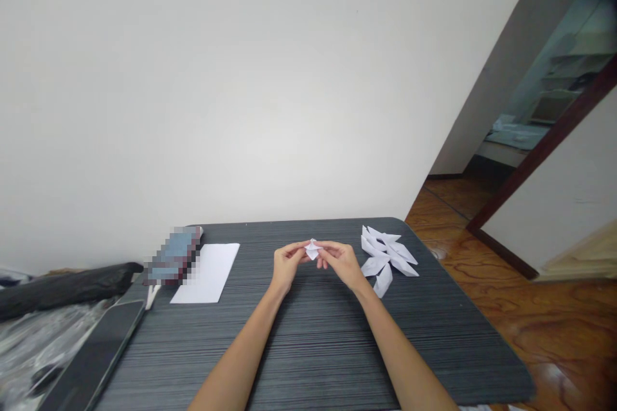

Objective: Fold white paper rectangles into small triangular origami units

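A small folded piece of white paper (312,249) is held above the dark striped table (313,347) near its far middle. My left hand (287,263) pinches its left side with thumb and fingers. My right hand (340,259) pinches its right side. Both hands are closed on it, fingertips almost meeting. A pile of several folded white paper pieces (385,257) lies on the table just to the right of my right hand.
A flat white sheet (207,273) lies at the left of the table, beside a blurred-out object (173,257). A dark phone (91,359) rests at the table's left edge. A white wall stands behind; wooden floor (530,308) and a doorway are at right.
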{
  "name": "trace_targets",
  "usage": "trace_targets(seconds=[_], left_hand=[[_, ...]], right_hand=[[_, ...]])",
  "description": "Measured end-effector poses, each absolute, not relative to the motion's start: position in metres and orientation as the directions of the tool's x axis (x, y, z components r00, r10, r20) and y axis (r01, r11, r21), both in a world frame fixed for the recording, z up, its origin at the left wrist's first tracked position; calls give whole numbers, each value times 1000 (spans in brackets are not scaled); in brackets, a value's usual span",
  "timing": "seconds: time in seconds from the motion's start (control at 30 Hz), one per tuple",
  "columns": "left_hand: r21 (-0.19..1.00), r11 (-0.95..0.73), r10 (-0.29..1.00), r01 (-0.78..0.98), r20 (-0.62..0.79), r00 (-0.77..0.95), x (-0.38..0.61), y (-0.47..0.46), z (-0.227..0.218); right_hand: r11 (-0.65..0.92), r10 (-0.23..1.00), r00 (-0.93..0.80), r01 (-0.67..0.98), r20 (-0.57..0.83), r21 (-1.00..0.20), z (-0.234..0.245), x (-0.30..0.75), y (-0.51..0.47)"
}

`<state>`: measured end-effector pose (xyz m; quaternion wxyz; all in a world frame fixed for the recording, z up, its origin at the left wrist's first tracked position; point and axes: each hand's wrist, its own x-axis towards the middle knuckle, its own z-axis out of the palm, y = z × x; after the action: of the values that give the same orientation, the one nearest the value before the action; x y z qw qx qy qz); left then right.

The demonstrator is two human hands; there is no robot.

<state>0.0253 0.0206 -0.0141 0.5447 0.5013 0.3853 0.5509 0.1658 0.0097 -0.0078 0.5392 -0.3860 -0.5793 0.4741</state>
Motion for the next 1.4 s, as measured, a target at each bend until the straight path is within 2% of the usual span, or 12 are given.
trace_targets(seconds=[0.13, 0.3, 0.5, 0.57, 0.67, 0.77, 0.93, 1.27, 1.4], left_hand=[[957, -66, 991, -283, 96, 95, 24, 20, -14], [986, -121, 988, -115, 130, 78, 25, 20, -15], [989, -149, 979, -22, 150, 139, 24, 18, -17], [994, -113, 975, 8, 109, 195, 25, 17, -18], [1000, 30, 937, 0, -28, 347, 26, 16, -20], [995, 103, 895, 6, -96, 435, 24, 14, -18], [997, 70, 842, 29, -75, 535, 23, 14, -13], [986, -97, 871, 136, 18, 491, 26, 9, -23], [985, -93, 842, 143, 2, 540, 25, 5, -15]], right_hand=[[219, 953, -192, -96, 233, -971, -6, 172, 11], [219, 947, -228, -57, 226, -974, -8, 173, 11], [118, 987, -107, -1, 117, -993, -16, 172, 16], [128, 988, -88, 22, 125, -992, -19, 172, 18], [174, 984, -56, 39, 171, -984, -21, 172, 18], [170, 979, -115, 32, 165, -985, -18, 173, 16], [124, 943, -318, 52, 101, -991, -11, 174, 10], [151, 948, -294, 72, 124, -986, -5, 173, 7], [138, 960, -250, 38, 124, -990, -6, 168, 5]])
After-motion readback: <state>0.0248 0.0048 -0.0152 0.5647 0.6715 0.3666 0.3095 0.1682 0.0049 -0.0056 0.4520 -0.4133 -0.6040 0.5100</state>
